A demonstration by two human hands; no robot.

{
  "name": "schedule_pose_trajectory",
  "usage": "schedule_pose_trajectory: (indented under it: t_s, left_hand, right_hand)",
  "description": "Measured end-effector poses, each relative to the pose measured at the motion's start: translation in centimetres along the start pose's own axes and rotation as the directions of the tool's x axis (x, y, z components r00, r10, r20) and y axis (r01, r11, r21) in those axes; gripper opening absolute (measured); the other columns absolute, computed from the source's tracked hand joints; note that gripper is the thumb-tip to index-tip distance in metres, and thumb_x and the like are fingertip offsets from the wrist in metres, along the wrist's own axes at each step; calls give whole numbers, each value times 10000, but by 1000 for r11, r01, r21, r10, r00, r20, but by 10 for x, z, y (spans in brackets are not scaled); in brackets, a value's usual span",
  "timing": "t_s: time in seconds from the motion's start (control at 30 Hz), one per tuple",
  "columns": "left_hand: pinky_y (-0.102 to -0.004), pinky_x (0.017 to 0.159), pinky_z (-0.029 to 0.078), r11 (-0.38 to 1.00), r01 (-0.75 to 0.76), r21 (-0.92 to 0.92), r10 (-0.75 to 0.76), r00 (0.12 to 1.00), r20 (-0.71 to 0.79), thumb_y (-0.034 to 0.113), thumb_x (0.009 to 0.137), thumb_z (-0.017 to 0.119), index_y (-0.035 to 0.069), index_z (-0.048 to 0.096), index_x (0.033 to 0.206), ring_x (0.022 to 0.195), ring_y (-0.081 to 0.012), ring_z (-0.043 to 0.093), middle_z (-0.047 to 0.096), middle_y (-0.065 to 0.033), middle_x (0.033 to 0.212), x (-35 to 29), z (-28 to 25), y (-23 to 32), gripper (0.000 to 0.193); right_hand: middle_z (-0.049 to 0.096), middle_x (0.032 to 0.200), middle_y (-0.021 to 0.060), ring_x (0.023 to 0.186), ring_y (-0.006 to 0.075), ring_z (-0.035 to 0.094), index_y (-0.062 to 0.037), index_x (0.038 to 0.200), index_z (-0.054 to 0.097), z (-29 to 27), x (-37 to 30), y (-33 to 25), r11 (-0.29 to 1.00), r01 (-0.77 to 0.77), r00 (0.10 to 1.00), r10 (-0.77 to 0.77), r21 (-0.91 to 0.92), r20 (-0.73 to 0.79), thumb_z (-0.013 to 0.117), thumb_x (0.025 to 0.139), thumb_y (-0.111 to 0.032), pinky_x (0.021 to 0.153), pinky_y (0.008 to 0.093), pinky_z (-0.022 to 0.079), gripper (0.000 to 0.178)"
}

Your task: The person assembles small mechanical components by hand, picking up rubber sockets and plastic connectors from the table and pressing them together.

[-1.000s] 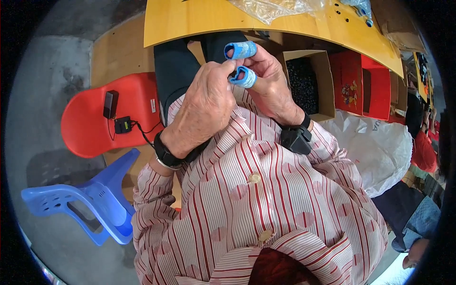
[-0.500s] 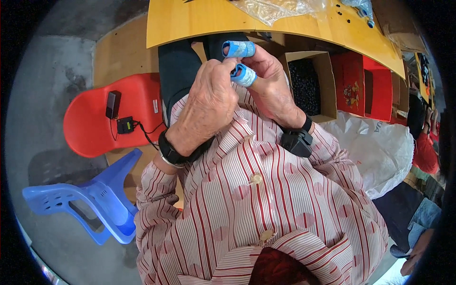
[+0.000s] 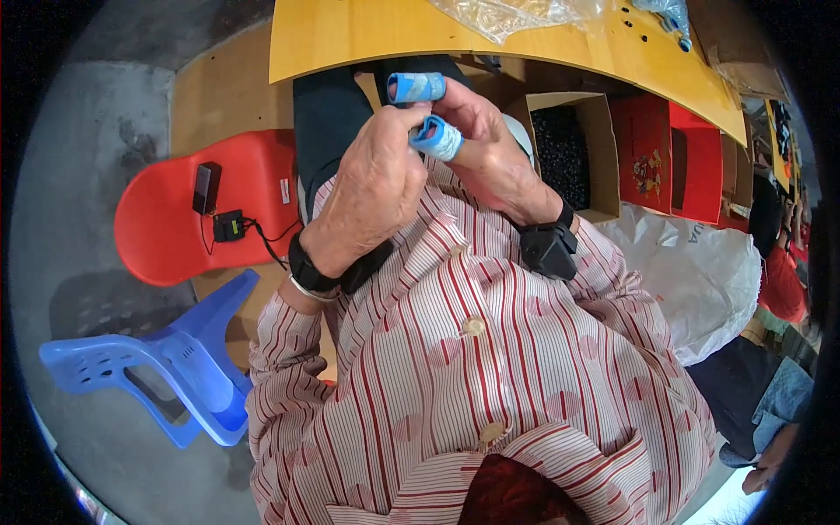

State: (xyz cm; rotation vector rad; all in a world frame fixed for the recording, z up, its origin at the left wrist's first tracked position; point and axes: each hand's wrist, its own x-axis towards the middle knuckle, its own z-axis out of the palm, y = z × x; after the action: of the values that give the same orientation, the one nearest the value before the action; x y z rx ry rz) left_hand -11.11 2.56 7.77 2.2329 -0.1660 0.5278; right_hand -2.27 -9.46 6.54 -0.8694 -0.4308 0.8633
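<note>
The left hand (image 3: 372, 179) meets the right hand (image 3: 499, 166), whose blue finger sleeves (image 3: 420, 87) stand narrowly apart — I can't tell either's grip; any piece between is hidden; work looks under way, remainder unclear — black pieces (image 3: 560, 157) lie in a carton (image 3: 600, 122)

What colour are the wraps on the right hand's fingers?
The wraps are blue with whitish patches, clearest in the head view.

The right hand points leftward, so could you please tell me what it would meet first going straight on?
Probably the left hand: its fingers lie just ahead of the blue-covered thumb of the right hand, though depth is unclear.
</note>
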Motion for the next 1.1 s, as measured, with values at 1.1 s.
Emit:
schedule_pose_trajectory:
  t_s: [1.1]
  left_hand:
    - [-238, 762, 500, 683, 156, -714, -252, 967, -30, -104, 818, 546, -33, 553, 1040, 851, -142, 632, 646, -115, 953, -8, -16, 3, 233]
  right_hand:
    - [470, 796, -12, 686, 65, 449, -28, 868, 594, -8, -4, -18, 749, 312, 946, -187, -584, 265, 793, 668, -185, 587, 207, 389, 323]
